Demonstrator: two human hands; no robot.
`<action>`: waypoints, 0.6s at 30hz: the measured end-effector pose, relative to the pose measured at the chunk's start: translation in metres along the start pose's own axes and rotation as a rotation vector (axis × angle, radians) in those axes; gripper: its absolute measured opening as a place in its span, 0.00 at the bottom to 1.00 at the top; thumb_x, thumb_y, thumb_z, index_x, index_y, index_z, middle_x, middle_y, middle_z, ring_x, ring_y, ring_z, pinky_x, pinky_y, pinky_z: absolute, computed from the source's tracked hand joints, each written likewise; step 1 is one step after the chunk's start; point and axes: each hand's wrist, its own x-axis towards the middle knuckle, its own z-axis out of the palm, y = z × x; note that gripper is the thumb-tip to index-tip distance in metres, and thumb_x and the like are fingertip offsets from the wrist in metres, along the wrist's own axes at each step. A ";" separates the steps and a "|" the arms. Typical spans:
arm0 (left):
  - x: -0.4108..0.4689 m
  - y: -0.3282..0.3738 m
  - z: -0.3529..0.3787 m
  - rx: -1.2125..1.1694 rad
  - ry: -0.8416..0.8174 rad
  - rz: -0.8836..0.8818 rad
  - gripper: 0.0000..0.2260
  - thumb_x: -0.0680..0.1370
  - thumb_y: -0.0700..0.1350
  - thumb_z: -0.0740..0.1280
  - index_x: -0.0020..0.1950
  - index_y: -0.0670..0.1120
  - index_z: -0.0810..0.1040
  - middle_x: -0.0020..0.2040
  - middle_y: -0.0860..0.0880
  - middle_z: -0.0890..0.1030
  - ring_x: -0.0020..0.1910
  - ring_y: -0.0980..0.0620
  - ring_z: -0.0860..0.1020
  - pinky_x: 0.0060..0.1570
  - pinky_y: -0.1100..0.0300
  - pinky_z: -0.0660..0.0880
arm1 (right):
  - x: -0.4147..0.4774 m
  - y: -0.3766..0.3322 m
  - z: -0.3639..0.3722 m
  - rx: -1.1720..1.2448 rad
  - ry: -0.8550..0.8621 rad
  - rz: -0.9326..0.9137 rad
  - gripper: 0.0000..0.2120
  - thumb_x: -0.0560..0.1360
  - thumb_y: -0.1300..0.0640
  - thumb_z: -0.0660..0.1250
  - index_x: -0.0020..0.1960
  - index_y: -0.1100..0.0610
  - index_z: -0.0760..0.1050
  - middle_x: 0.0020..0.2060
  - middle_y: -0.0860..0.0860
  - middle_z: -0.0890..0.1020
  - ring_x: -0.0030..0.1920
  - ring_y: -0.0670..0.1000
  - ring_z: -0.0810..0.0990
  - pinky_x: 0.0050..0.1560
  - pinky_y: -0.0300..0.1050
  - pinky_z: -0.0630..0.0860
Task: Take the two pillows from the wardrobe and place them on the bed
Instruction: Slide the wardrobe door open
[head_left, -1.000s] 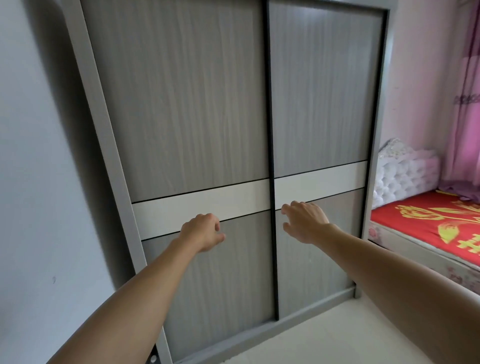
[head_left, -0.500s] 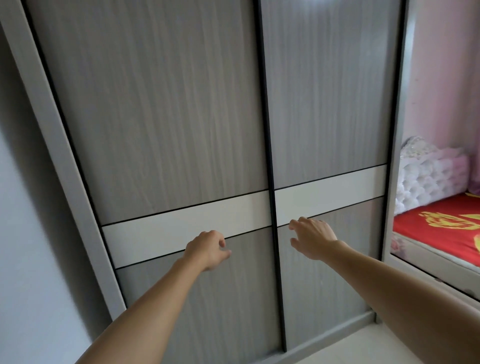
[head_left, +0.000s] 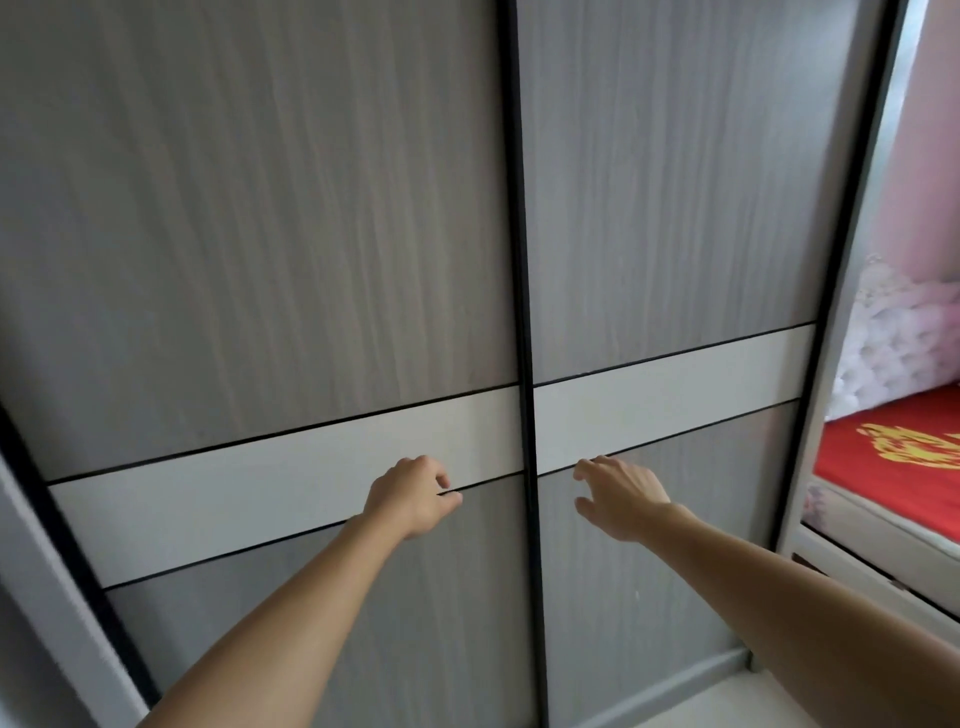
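A grey wood-grain wardrobe (head_left: 260, 234) with two sliding doors fills the view, both doors closed, a white band running across each. My left hand (head_left: 410, 493) reaches to the left door at the lower edge of its white band, fingers loosely curled and holding nothing. My right hand (head_left: 621, 493) is stretched toward the right door just past the black centre strip (head_left: 522, 312), fingers spread and empty. The bed (head_left: 893, 462) with a red cover lies at the far right. No pillows are visible; the wardrobe's inside is hidden.
A tufted white headboard (head_left: 893, 338) stands against the pink wall behind the bed. A grey wall (head_left: 31, 649) adjoins the wardrobe's left frame. Pale floor (head_left: 753, 701) shows at the bottom right.
I have moved closer to the wardrobe, so the doors fill more of the view. Both hands have advanced toward the doors near the centre strip. The bed has slid toward the right edge.
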 end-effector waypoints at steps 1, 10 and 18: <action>0.017 0.002 0.004 -0.003 0.005 0.013 0.10 0.73 0.53 0.66 0.51 0.50 0.79 0.50 0.48 0.82 0.49 0.46 0.79 0.48 0.56 0.74 | 0.012 0.005 0.008 0.005 -0.009 0.003 0.19 0.76 0.49 0.62 0.65 0.54 0.69 0.59 0.53 0.78 0.53 0.56 0.79 0.49 0.50 0.76; 0.192 0.039 0.020 -0.127 0.154 0.170 0.11 0.75 0.56 0.65 0.47 0.49 0.78 0.43 0.49 0.82 0.46 0.46 0.79 0.45 0.54 0.75 | 0.143 0.045 0.062 0.078 -0.036 0.090 0.19 0.75 0.49 0.62 0.65 0.52 0.70 0.58 0.52 0.79 0.53 0.57 0.79 0.48 0.48 0.73; 0.288 0.091 0.048 -0.255 0.383 0.215 0.22 0.78 0.61 0.56 0.31 0.47 0.67 0.31 0.42 0.79 0.35 0.37 0.77 0.35 0.50 0.75 | 0.204 0.074 0.111 0.178 -0.121 0.056 0.19 0.76 0.49 0.61 0.66 0.52 0.69 0.57 0.53 0.80 0.53 0.57 0.79 0.51 0.50 0.76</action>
